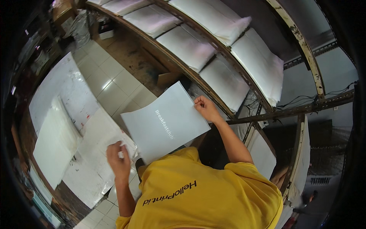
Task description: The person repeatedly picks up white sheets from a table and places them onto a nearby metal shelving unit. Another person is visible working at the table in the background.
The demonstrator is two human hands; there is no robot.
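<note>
My right hand (206,109) pinches the far right edge of a pale grey sheet (164,122) with a small line of white print, held flat in front of my yellow shirt (206,194). My left hand (118,159) is lower left, fingers curled over the edge of a white sheet (95,152) lying on a stained table (76,198). The grey sheet's lower left corner overlaps that white sheet next to my left hand.
A thick stack of white sheets (57,141) and a large white board (63,91) lie on the table to the left. A curved metal rack (198,78) holding several white sheets (225,82) runs across the top and right. White floor tiles (114,84) lie between.
</note>
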